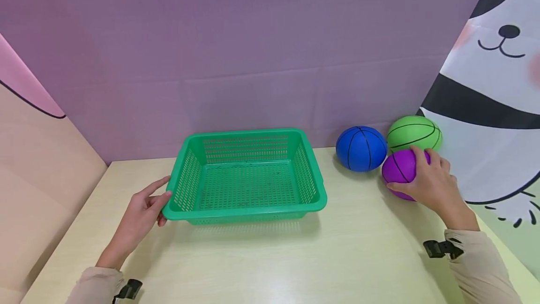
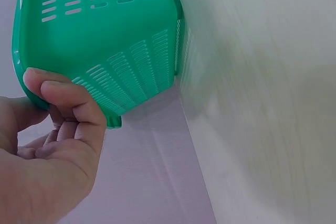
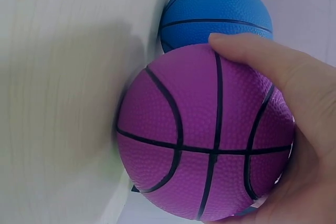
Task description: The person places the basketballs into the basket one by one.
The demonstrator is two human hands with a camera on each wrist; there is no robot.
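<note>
The left hand (image 1: pixel 141 211) pinches the left rim of the green basket (image 1: pixel 249 212) between its thumb and bent fingers. The basket stands on the table (image 1: pixel 358 247), its slotted floor exposed from wall to wall. Outside it, rightward, sit the blue ball (image 1: pixel 361 149), then the purple ball (image 1: pixel 398 169), which the right hand (image 1: pixel 435 184) grips, part-open around it, with the green ball (image 1: pixel 415 133) behind. Only the right wrist view reveals the purple ball's pebbled skin; only the head view shows the green ball plainly.
</note>
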